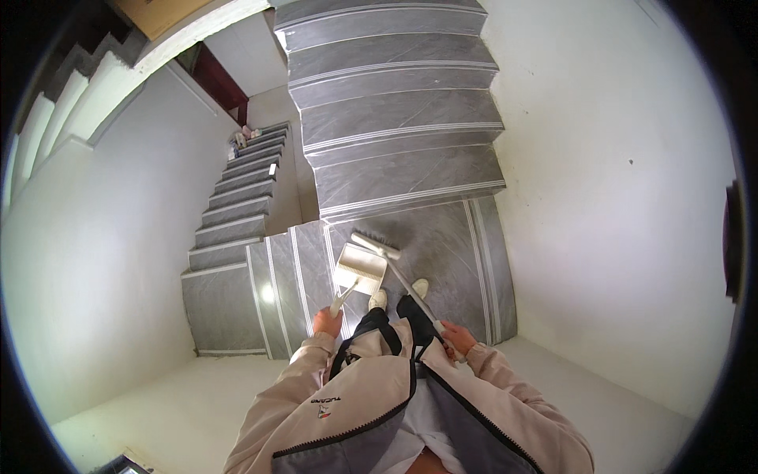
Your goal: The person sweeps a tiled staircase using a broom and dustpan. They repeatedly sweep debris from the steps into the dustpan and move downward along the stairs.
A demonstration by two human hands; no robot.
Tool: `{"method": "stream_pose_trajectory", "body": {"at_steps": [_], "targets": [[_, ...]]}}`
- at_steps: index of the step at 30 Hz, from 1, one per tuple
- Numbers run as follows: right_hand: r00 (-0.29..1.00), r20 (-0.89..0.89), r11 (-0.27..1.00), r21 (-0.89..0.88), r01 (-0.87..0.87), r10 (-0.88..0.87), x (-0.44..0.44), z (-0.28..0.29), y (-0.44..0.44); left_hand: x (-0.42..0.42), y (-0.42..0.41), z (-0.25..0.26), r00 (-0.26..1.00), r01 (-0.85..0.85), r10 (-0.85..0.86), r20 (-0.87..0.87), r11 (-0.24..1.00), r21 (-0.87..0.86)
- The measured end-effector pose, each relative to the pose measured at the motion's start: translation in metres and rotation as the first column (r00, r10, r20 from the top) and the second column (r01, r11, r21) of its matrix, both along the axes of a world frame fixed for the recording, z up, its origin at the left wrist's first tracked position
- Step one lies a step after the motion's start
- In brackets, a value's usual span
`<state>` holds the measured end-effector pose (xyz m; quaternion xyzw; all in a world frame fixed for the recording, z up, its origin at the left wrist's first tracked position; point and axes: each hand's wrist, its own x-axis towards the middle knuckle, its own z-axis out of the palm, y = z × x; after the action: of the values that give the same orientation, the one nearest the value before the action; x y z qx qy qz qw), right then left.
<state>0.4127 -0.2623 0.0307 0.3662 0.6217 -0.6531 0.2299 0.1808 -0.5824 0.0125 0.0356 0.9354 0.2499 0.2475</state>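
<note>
My left hand (pixel 327 323) is closed around the handle of a white long-handled dustpan (pixel 360 268). The pan rests on the grey tiled landing (pixel 441 237) in front of my left shoe. In my right hand (pixel 458 339) is the grey and white handle of a push broom (pixel 376 244), which slants up and left across the front of my right shoe. The broom's white head with dark bristles lies at the dustpan's far edge, near the foot of the rising stairs. Whether the bristles touch the floor is hard to tell.
Grey tiled steps (pixel 402 109) with white striped edges rise ahead. To the left, narrow steps and a lower flight (pixel 240 198) lead down, with a few small items (pixel 240 140) at its far end. White walls (pixel 598 178) stand on both sides. A dark red door (pixel 216 74) shows upper left.
</note>
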Motion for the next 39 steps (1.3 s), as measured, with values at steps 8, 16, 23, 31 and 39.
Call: {"method": "stream_pose_trajectory", "body": {"at_steps": [8, 16, 23, 31, 39], "targets": [[0.953, 0.265, 0.989, -0.071, -0.133, 0.147, -0.099, -0.064, 0.011, 0.033, -0.030, -0.002, 0.986, -0.163, 0.165, 0.022, 0.985, -0.060], [0.945, 0.273, 0.918, -0.391, -0.062, 0.180, -0.057, -0.021, 0.049, 0.058, -0.029, -0.016, 0.950, -0.310, 0.312, 0.032, 0.949, -0.052], [0.937, 0.274, 0.965, -0.206, -0.163, 0.217, -0.125, 0.006, 0.020, 0.091, -0.035, -0.012, 0.880, -0.460, 0.472, 0.058, 0.876, -0.145], [0.813, 0.186, 0.830, -0.037, -0.556, 0.552, -0.175, -0.092, -0.054, 0.096, -0.058, -0.031, 0.832, -0.529, 0.540, 0.127, 0.842, -0.106], [0.781, 0.225, 0.805, -0.290, -0.517, 0.582, -0.108, -0.011, -0.014, 0.114, -0.071, -0.035, 0.790, -0.583, 0.595, 0.151, 0.804, -0.115]]}}
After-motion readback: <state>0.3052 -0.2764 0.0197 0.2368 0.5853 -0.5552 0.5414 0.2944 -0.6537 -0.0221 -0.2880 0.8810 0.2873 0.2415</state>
